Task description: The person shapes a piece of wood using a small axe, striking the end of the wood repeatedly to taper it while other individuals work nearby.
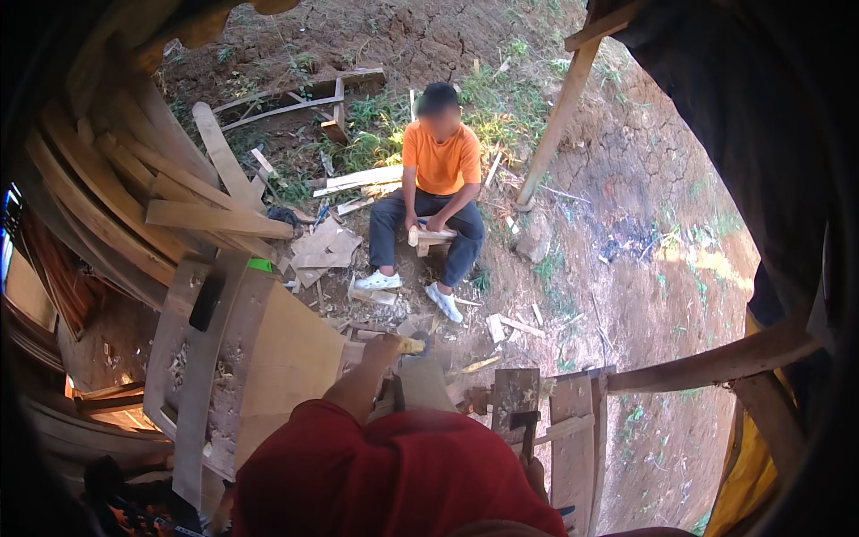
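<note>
Two hands at work, judged mid-fastening. Board (268, 358) lies flat on bench (192, 376), largest item. Left hand (383, 347) closed around yellow-handled tool (410, 344). Right hand (535, 467) grips hammer (526, 425); next needs a clear swing. Seated person (434, 206) below, well apart; scrap planks (215, 219) crowd left.

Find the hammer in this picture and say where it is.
In the head view the hammer is low and right of centre, its dark head over a wooden board, its handle in the person's right hand beside the red shirt.
</note>
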`<control>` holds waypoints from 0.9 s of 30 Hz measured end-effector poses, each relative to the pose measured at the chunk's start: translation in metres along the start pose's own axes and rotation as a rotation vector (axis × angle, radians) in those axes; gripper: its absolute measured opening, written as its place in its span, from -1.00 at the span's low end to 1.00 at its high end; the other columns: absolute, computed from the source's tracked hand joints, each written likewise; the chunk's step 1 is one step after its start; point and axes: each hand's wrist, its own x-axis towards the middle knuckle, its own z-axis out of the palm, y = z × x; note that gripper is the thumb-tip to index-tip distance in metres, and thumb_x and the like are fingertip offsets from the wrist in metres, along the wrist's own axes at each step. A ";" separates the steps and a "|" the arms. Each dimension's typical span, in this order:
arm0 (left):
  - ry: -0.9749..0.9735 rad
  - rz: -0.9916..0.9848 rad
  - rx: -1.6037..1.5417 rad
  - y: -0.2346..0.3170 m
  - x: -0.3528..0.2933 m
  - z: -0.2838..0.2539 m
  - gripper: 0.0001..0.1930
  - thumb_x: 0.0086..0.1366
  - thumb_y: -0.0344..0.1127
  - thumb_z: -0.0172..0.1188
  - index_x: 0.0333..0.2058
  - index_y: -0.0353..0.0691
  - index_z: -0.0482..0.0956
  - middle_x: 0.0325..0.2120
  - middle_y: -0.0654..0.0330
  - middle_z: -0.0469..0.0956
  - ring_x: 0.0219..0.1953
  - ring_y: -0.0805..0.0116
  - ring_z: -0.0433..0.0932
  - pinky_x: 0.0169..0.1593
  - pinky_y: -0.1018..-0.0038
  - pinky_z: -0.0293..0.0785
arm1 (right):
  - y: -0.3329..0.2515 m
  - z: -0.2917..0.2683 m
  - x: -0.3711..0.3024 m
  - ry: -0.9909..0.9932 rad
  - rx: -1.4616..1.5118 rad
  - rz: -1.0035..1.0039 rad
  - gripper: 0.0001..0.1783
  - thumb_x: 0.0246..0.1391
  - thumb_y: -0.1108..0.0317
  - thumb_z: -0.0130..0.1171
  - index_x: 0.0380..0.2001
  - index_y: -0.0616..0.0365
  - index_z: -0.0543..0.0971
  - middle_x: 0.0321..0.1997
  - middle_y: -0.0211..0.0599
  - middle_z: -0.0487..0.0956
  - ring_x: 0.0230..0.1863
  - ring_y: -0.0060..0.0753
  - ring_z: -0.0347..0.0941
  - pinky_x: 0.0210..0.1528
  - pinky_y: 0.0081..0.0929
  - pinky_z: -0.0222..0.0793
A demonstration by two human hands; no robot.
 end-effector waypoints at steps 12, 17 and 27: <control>-0.299 -0.571 -0.334 -0.022 -0.041 -0.034 -0.34 0.47 0.22 0.08 0.26 -0.21 0.54 0.23 -0.17 0.57 0.29 -0.21 0.53 0.32 -0.02 0.49 | 0.074 0.015 0.077 -0.024 -0.189 0.108 -0.41 0.26 -0.10 0.29 -0.13 0.35 0.69 -0.07 0.26 0.72 0.05 0.27 0.67 0.09 0.11 0.52; -0.417 -0.228 -0.026 -0.054 -0.079 0.028 -0.59 0.57 -0.05 -0.01 0.24 0.01 0.61 0.19 -0.04 0.59 0.31 -0.09 0.53 0.32 0.05 0.52 | 0.055 -0.017 0.059 -0.055 -0.251 0.081 -0.44 0.17 -0.05 0.37 -0.12 0.32 0.69 -0.07 0.23 0.72 0.04 0.26 0.68 0.07 0.09 0.54; -0.437 -0.956 -0.643 -0.108 -0.109 0.033 -0.56 0.54 0.06 0.11 0.00 -0.21 0.69 -0.14 0.02 0.74 -0.08 0.00 0.74 -0.03 0.08 0.67 | -0.017 -0.114 0.047 -0.153 -0.609 -0.051 -0.46 0.00 0.05 0.53 -0.09 0.26 0.69 -0.07 0.18 0.74 0.01 0.25 0.68 0.05 0.06 0.58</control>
